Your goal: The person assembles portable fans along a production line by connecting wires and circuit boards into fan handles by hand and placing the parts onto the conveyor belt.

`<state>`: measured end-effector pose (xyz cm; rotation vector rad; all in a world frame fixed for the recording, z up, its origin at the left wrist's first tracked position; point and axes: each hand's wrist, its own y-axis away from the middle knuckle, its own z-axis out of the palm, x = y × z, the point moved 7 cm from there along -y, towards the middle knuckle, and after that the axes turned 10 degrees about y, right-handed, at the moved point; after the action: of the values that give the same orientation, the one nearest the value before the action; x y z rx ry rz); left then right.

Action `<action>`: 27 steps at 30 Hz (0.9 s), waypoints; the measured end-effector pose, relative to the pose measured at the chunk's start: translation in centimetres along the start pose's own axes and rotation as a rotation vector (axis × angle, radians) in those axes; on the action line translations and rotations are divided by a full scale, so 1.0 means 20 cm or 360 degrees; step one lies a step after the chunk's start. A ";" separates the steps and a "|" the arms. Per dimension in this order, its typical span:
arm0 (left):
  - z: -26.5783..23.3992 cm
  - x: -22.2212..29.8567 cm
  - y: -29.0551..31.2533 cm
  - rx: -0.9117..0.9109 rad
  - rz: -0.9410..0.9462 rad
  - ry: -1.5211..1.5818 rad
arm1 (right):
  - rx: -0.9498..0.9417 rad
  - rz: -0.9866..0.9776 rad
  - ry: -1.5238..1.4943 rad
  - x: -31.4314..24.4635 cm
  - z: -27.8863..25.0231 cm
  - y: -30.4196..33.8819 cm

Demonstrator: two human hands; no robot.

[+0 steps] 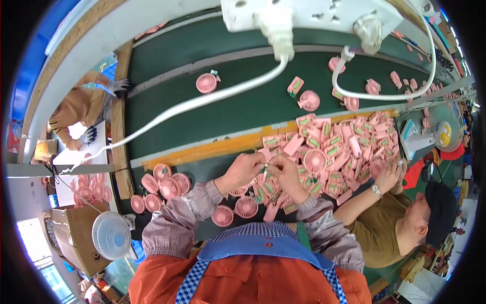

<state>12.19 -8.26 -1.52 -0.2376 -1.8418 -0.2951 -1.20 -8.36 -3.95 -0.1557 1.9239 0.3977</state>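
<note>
My left hand [242,171] and my right hand [286,175] meet in front of my chest, fingers pinched together. Between the fingertips is a small part with a bit of white and green, too small to name. Close to my right hand lies a heap of pink plastic handle pieces [354,147], many with green strips. A round pink fan head [315,160] rests on the heap. Below my hands are more pink fan heads [246,206], partly covered by my arms. Several others [168,188] sit beyond my left forearm.
A wooden strip [202,153] divides my work surface from the green conveyor belt [167,109], which carries scattered pink fans [206,83]. A white power strip [314,15] with a hanging cable [202,99] is overhead. To the right, a co-worker [390,223] handles pieces; another person [81,111] is at left.
</note>
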 end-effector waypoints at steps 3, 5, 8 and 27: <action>-0.06 -0.14 -0.12 0.0078 -0.0079 0.0052 | 0.0438 -0.0262 -0.0041 0.09 -0.09 -0.07; -0.21 -0.20 -0.23 0.0255 0.0008 -0.0062 | 0.0529 -0.0090 -0.0026 0.14 -0.19 -0.04; -0.35 -0.36 -0.44 0.0417 -0.0188 0.0819 | 0.0502 0.0129 -0.0022 0.40 -0.28 -0.01; -0.65 -1.36 -0.43 0.0920 -0.0861 0.1261 | 0.0286 -0.0381 0.1344 0.53 -0.07 -0.06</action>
<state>29.06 -20.99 -24.78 0.7008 -1.0960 -0.1722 -6.07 -9.19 -13.55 -0.4894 2.7130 -0.0278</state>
